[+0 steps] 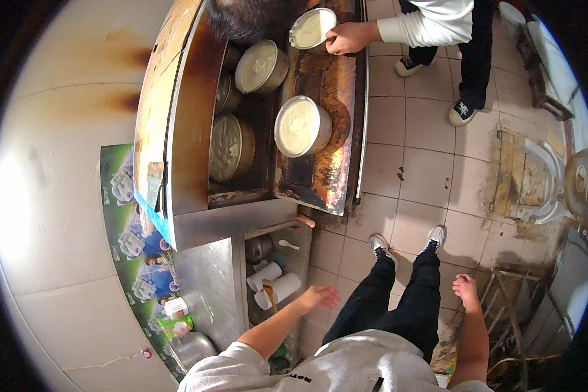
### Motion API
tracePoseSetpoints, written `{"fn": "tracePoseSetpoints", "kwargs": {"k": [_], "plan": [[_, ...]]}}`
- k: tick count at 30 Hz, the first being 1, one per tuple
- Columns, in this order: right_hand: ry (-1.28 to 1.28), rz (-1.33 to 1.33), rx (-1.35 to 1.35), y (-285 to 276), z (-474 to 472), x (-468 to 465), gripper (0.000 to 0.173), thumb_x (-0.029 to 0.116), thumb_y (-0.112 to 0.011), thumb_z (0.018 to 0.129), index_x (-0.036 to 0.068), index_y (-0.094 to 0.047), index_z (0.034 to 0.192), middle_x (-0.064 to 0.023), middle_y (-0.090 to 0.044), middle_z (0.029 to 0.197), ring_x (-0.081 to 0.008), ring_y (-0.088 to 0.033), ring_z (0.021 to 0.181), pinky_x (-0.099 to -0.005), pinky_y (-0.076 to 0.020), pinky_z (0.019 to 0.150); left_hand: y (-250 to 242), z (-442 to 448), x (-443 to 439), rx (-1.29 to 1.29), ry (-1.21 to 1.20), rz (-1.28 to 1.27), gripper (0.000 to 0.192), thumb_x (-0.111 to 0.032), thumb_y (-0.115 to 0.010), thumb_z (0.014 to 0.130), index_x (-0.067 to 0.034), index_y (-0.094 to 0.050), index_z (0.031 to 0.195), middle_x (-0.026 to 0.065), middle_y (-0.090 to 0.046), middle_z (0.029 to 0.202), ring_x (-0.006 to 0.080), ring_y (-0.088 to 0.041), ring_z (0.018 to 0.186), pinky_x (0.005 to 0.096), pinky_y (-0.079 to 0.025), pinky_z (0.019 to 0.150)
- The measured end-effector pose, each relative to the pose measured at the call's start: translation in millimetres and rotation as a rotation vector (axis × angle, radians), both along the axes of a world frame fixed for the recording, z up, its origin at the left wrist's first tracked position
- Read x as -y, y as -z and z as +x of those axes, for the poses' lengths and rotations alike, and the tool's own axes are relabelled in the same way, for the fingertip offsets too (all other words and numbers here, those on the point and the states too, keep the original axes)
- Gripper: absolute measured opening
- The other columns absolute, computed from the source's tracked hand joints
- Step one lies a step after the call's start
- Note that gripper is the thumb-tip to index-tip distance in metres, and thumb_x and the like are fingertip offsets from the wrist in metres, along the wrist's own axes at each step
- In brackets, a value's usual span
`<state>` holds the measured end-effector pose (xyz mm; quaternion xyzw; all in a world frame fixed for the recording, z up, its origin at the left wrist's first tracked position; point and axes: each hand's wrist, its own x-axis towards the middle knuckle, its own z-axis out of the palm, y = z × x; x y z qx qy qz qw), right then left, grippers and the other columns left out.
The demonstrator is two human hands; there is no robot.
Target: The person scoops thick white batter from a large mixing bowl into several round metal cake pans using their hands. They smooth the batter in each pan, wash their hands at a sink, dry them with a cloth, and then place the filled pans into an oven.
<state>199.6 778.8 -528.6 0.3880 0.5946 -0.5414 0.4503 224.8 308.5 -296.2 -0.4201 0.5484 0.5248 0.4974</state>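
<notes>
My left hand (321, 298) hangs in the air beside the lower shelf, fingers apart and holding nothing. Out to the right, my right hand (464, 286) is loosely bent with nothing visible in it. A round metal pan of pale batter (300, 126) stands on the lowered, scorched oven door (318, 181). Inside the open oven (191, 122) sit several more pans, among them a batter-filled pan (258, 68) near the opening and another pan (227, 148) farther in. A co-worker's hand (348, 38) grips the rim of a pan (314, 29) above the door.
The co-worker's shoes (463, 112) are on the tiled floor (421, 161). Paper rolls (278, 289) and a brush (269, 294) lie on the shelf. A metal frame (514, 313) stands at right, below a round-edged machine base (544, 186). A metal pot (191, 350) rests on the left counter.
</notes>
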Motion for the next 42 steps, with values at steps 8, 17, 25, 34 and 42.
{"fn": "tracePoseSetpoints", "kwargs": {"k": [8,17,25,34,42], "plan": [[0.084,0.007,-0.038,-4.2,-3.2,10.6,0.022,0.025,-0.054,0.084,0.005,-0.052,0.094,-0.0042,-0.055,0.073,-0.0121,-0.052,0.057,-0.0242,-0.0381,0.046,6.9,14.8,0.7,0.0,-0.007,0.028,0.035,-0.029,-0.041,0.09,-0.006,-0.047,0.115,0.0072,-0.058,0.107,0.0167,-0.055,0.09,0.0315,-0.043,0.08],[0.107,0.023,-0.023,-8.1,-6.8,13.4,0.019,0.021,-0.054,0.084,0.004,-0.053,0.093,-0.0039,-0.055,0.068,-0.0112,-0.051,0.053,-0.0227,-0.0368,0.04,10.8,20.5,2.5,-0.017,-0.028,0.021,0.036,-0.032,-0.044,0.089,-0.006,-0.05,0.112,0.0068,-0.059,0.105,0.016,-0.056,0.089,0.0307,-0.044,0.079],[0.095,0.019,-0.034,-6.6,-13.4,22.1,0.018,0.021,-0.053,0.084,0.006,-0.053,0.092,-0.0036,-0.056,0.07,-0.0114,-0.052,0.054,-0.0237,-0.0372,0.042,5.2,18.2,2.1,-0.011,-0.044,-0.003,0.037,-0.034,-0.045,0.088,-0.007,-0.051,0.112,0.0063,-0.06,0.104,0.0158,-0.056,0.088,0.0298,-0.043,0.079],[0.097,0.024,-0.031,-4.3,-13.2,24.3,0.013,0.019,-0.051,0.083,0.009,-0.053,0.092,-0.0019,-0.055,0.068,-0.0103,-0.051,0.054,-0.0219,-0.0344,0.041,12.7,21.4,7.5,-0.007,-0.066,0.02,0.04,-0.034,-0.047,0.087,-0.006,-0.047,0.116,0.0083,-0.058,0.107,0.018,-0.056,0.089,0.0318,-0.043,0.081],[0.028,-0.001,-0.028,6.7,-4.1,16.2,0.024,0.03,-0.051,0.085,0.008,-0.053,0.095,-0.006,-0.059,0.081,-0.0155,-0.057,0.067,-0.0289,-0.0448,0.055,17.0,21.5,4.9,-0.019,-0.045,0.022,0.037,-0.031,-0.046,0.088,-0.006,-0.048,0.115,0.0081,-0.058,0.105,0.0159,-0.056,0.088,0.0294,-0.044,0.08]]}}
